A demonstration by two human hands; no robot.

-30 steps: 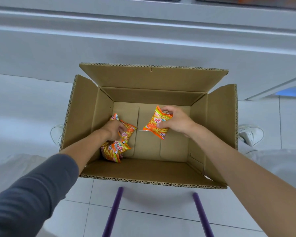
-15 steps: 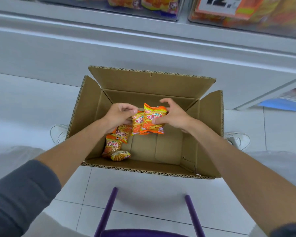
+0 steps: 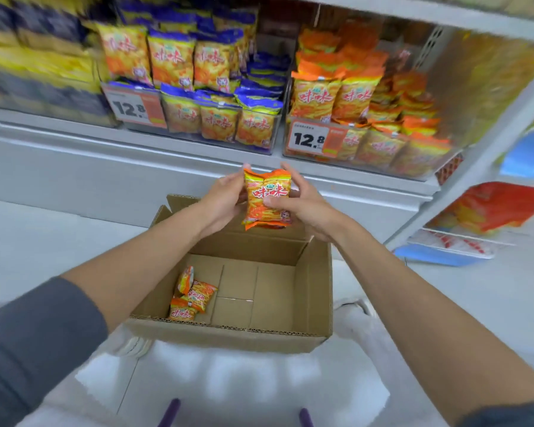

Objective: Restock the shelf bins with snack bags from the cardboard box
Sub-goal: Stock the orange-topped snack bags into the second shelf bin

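Nearest you, two purple bars (image 3: 170, 412) poke in at the bottom edge, over the white floor (image 3: 259, 380). Just beyond them the cardboard box (image 3: 228, 338) stands open on the floor. Three orange snack bags (image 3: 191, 295) lie heaped in its near left corner, and the rest of its bottom is bare card.

Above the far side of the box, both your arms reach forward and meet. Your left grip (image 3: 225, 198) is curled round the left edge of a small stack of orange snack bags (image 3: 267, 198), and your right grip (image 3: 302, 208) clasps the right edge, thumb across the front. The stack is upright, label towards you, well clear of the box.

Behind it runs the grey shelf (image 3: 136, 167). Just past your hands on the right is a clear bin (image 3: 413, 169) full of matching orange bags, with a 12.8 price tag (image 3: 316, 138). Left of it, a second bin (image 3: 216, 141) holds blue-topped bags.
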